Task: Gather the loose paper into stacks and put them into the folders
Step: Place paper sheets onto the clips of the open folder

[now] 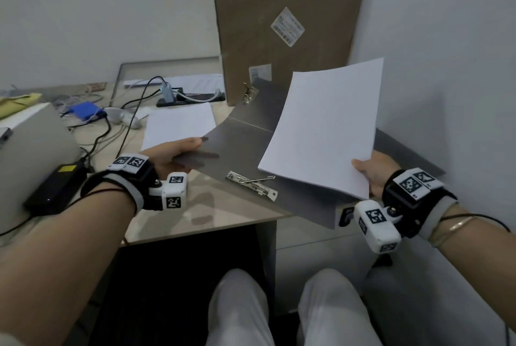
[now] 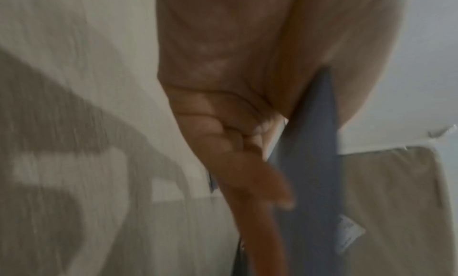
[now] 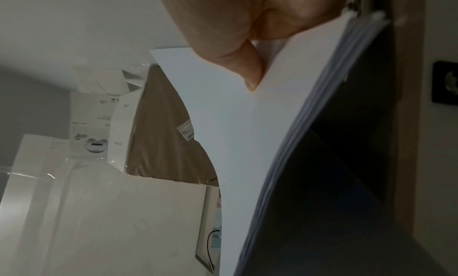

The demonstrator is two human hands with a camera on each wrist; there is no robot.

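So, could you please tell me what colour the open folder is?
Grey: the folder in the left hand looks plain grey inside, clearest in the head view.

1. We see both forearms bare, with no sleeves.
2. The left hand [image 1: 173, 154] has a black wrist strap [image 1: 136, 178] over a grey band, carrying white blocks printed with black square-pattern markers.
3. The right hand [image 1: 374, 172] wears a matching black strap [image 1: 405, 197], its white camera block [image 1: 377, 225] also marked.
4. A thin black cable runs along each forearm.
5. Thin gold bangles [image 1: 452, 227] circle the right wrist.
6. White trousers [image 1: 243, 309] cover both legs.
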